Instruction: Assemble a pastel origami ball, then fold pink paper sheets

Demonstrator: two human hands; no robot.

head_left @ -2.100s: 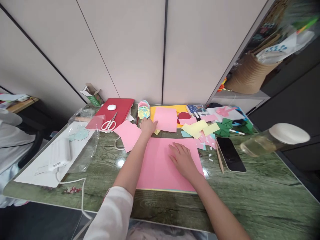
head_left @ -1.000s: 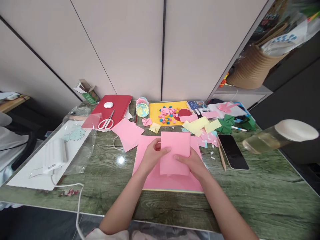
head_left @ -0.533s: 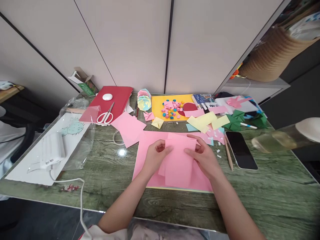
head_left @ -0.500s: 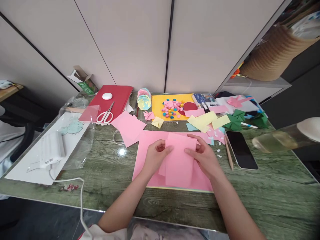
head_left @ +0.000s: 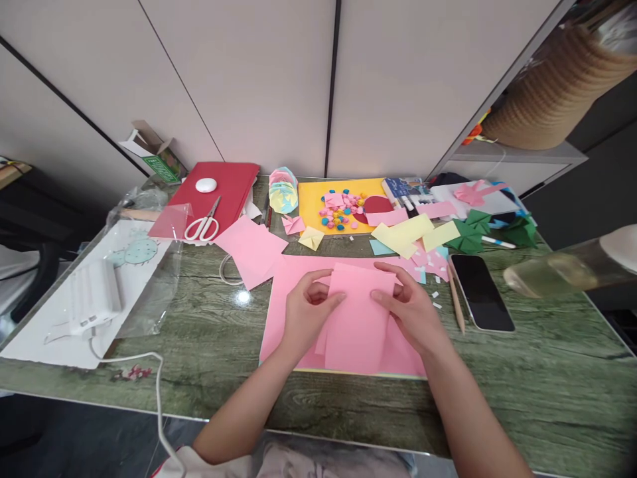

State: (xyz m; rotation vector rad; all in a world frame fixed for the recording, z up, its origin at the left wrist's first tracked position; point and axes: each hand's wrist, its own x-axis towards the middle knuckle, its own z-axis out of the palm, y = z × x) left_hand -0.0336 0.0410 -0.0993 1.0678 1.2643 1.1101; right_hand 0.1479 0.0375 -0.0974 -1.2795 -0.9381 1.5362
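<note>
A folded piece of pink paper point(head_left: 357, 332) is held between my two hands, its layers slightly offset at the top and left. My left hand point(head_left: 309, 309) pinches its left edge, thumb in front and fingers behind. On the right edge, my right hand point(head_left: 409, 307) grips it the same way, thumb on the front face. Beneath lies a larger pink sheet point(head_left: 283, 305) on the table, with thin yellow and blue edges showing under it. Left of it rest loose pink squares point(head_left: 251, 249). Small folded pink and yellow pieces, such as a yellow one point(head_left: 311, 238), lie just beyond.
White scissors point(head_left: 203, 227) lie on a red folder point(head_left: 219, 192). A phone point(head_left: 482, 292), a wooden stick point(head_left: 456, 302) and a bottle point(head_left: 557, 265) are on the right. A white power bank point(head_left: 94, 295) with a cable sits left. Paper balls point(head_left: 341, 209) cover a yellow sheet point(head_left: 308, 199).
The view has shifted slightly. Both hands keep hold of the folded pink paper in nearly the same place, with little visible change in its shape.
</note>
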